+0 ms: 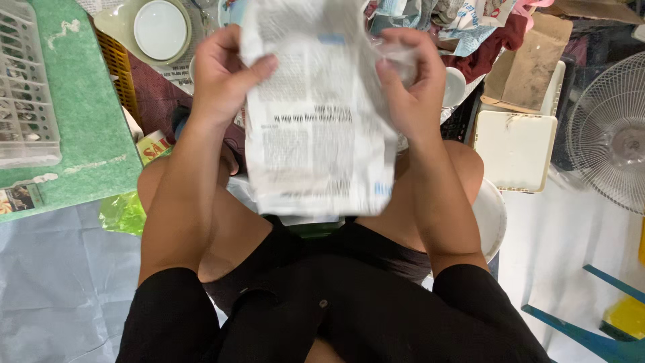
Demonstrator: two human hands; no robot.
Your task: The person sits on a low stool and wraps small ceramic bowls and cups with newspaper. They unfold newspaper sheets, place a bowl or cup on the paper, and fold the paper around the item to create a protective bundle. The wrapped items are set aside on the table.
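A crumpled sheet of newspaper [316, 128] hangs upright in front of me, over my lap. My left hand [225, 74] grips its upper left edge, thumb across the front. At the upper right, my right hand [410, 81] is closed around the paper, which bunches there over something I cannot make out. I am seated with bare knees apart and black shorts [329, 302] below the paper.
A green board [80, 121] with a white plastic rack [23, 87] lies left. A white plate [160, 28] sits at top. White square container [516, 149], cardboard [527, 64], a fan [611, 134] and a white stool [494, 215] stand right. Cloth and papers pile at the back.
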